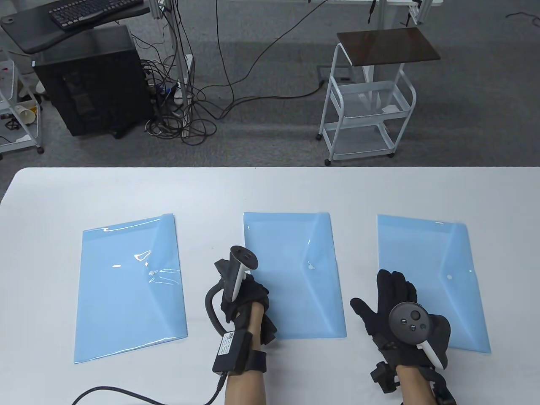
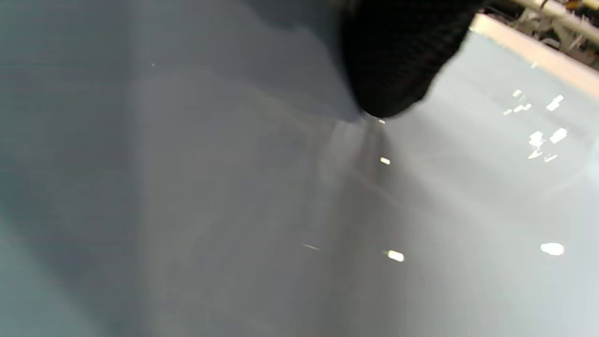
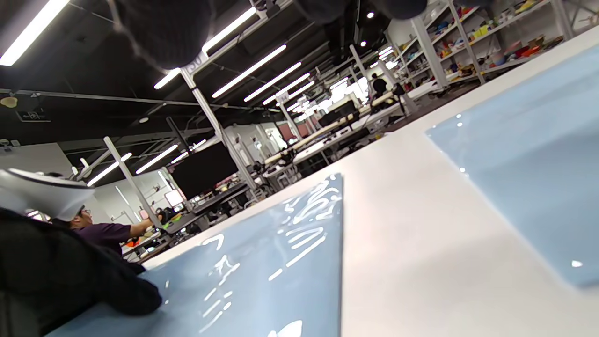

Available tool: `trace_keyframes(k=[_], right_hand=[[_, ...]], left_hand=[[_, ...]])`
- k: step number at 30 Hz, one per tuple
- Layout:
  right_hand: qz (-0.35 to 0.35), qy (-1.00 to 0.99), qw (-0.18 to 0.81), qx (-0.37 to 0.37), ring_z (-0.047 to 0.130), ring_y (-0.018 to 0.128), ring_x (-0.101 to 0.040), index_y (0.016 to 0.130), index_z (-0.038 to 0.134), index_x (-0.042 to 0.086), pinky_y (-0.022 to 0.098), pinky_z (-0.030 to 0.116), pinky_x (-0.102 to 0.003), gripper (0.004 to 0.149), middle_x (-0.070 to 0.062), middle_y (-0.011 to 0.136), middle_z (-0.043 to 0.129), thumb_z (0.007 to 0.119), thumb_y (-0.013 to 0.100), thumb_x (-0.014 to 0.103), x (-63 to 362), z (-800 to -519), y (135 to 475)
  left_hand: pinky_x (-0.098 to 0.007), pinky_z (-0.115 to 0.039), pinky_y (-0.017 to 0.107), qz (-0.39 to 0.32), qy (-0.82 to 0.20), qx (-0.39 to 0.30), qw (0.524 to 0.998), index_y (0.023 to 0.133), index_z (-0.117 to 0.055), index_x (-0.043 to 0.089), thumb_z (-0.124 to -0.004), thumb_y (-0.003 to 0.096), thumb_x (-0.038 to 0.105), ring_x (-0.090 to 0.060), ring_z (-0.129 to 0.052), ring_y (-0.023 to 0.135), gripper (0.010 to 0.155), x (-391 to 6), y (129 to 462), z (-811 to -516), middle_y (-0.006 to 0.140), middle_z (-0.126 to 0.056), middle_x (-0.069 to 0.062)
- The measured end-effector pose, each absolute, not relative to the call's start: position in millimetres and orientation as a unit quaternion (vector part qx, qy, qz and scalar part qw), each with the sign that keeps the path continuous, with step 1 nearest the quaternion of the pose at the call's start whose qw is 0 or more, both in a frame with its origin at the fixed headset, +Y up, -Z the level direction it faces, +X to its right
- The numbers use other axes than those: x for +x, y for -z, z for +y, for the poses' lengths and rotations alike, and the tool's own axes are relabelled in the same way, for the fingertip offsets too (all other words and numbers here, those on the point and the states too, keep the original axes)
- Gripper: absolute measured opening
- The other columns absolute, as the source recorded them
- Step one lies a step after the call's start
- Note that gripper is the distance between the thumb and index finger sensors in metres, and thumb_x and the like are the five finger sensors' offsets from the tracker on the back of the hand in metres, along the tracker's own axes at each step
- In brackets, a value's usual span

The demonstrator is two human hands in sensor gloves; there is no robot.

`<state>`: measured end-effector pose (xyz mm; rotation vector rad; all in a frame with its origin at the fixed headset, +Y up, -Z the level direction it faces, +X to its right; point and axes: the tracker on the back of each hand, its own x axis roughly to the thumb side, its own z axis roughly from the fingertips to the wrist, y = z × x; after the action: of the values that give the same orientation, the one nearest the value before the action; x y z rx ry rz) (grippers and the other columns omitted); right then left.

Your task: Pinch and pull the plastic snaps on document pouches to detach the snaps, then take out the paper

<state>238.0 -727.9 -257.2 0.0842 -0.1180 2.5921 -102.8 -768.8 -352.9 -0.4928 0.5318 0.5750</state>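
Observation:
Three blue document pouches lie flat on the white table [image 1: 270,190]: a left pouch [image 1: 130,287], a middle pouch [image 1: 295,253] and a right pouch [image 1: 438,253]. Each flap is closed on a white snap, the middle one [image 1: 311,265] and the right one [image 1: 449,277] plainly visible. My left hand [image 1: 253,293] rests on the middle pouch's left edge with loosely curled fingers, holding nothing. In the left wrist view a fingertip [image 2: 398,70] touches the pouch [image 2: 468,196]. My right hand [image 1: 392,291] lies with straight, spread fingers on the right pouch's lower left part.
A black cable [image 1: 105,392] trails from my left wrist across the table's front left. Beyond the far edge stand a white wire cart [image 1: 367,105] and a black computer tower [image 1: 93,80] amid floor cables.

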Motion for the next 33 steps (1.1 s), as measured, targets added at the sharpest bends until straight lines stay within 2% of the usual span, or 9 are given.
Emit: trace_keyframes(k=[3,8,14,19,24,33], right_hand=[[-0.045,-0.962,0.268,0.032,0.039,0.096,-0.074,0.117,0.035,0.002,0.054,0.042,-0.089,0.093,-0.043,0.119,0.034,0.066,0.055,0.064,237.9,-727.4,258.2],[-0.044,-0.962,0.268,0.031,0.039,0.096,-0.074,0.117,0.035,0.002,0.054,0.042,-0.089,0.093,-0.043,0.119,0.034,0.066,0.055,0.064,237.7,-727.7,258.0],[-0.043,-0.963,0.266,0.029,0.039,0.096,-0.074,0.117,0.035,0.002,0.054,0.042,-0.089,0.092,-0.043,0.119,0.035,0.066,0.055,0.064,237.5,-727.7,257.8],[-0.042,-0.963,0.265,0.029,0.039,0.096,-0.074,0.117,0.035,0.001,0.054,0.042,-0.089,0.092,-0.043,0.119,0.034,0.065,0.055,0.064,237.0,-727.9,256.7],[-0.045,-0.964,0.262,0.026,0.038,0.096,-0.074,0.117,0.035,0.002,0.054,0.042,-0.089,0.092,-0.043,0.119,0.034,0.065,0.055,0.064,237.1,-728.7,257.0],[-0.03,-0.968,0.246,0.027,0.038,0.096,-0.074,0.117,0.035,0.002,0.054,0.042,-0.089,0.092,-0.043,0.119,0.034,0.065,0.055,0.064,230.1,-734.8,256.3]], left_hand=[[-0.028,-0.101,0.029,0.234,-0.364,-0.252,0.865,0.092,-0.077,0.016,-0.082,0.0533,0.03,-0.021,-0.113,0.047,0.041,-113.1,347.4,-768.3,0.077,-0.099,-0.006],[-0.027,-0.1,0.028,0.201,-0.436,-0.234,0.846,0.093,-0.074,0.018,-0.079,0.0531,0.028,-0.02,-0.112,0.043,0.041,-129.6,336.6,-755.1,0.074,-0.099,-0.007],[-0.027,-0.099,0.029,0.146,-0.488,-0.217,0.833,0.094,-0.071,0.017,-0.078,0.0536,0.028,-0.019,-0.111,0.042,0.042,-144.6,313.6,-733.7,0.075,-0.098,-0.007],[-0.025,-0.099,0.028,0.113,-0.515,-0.208,0.824,0.095,-0.07,0.015,-0.077,0.0545,0.028,-0.017,-0.111,0.041,0.043,-155.3,283.5,-728.6,0.075,-0.097,-0.007],[-0.025,-0.1,0.028,0.099,-0.527,-0.223,0.814,0.095,-0.069,0.014,-0.076,0.0548,0.027,-0.018,-0.111,0.042,0.043,-163.9,254.1,-738.6,0.076,-0.096,-0.008],[-0.027,-0.1,0.028,0.118,-0.519,-0.239,0.812,0.095,-0.069,0.012,-0.076,0.0548,0.027,-0.02,-0.111,0.043,0.044,-175.9,245.1,-761.1,0.076,-0.096,-0.009]])
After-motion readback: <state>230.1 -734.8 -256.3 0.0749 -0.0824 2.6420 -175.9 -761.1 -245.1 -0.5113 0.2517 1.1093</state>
